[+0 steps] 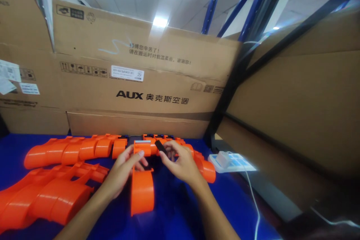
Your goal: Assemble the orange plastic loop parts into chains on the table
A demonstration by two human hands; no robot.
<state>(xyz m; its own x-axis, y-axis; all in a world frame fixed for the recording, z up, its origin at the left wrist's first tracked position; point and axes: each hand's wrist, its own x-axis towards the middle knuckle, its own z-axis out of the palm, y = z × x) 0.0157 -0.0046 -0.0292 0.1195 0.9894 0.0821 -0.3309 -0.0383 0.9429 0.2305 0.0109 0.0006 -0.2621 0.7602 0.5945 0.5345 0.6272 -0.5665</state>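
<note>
My left hand (125,168) is closed around an orange tape dispenser (143,191), which stands in front of me with its curved part toward me. A pale toothed strip (143,141) runs along its upper end. My right hand (180,160) pinches a small black bar-shaped piece (160,146) between thumb and fingers, just to the right of the dispenser's top. Some dark material shows beneath my left fingers, but I cannot make out what it is.
Rows of orange dispensers (71,150) lie left and behind on the blue table (174,213), with more (206,168) to the right. A power strip (233,163) with a white plug and cable sits at the right edge. Cardboard panels (152,93) wall the back.
</note>
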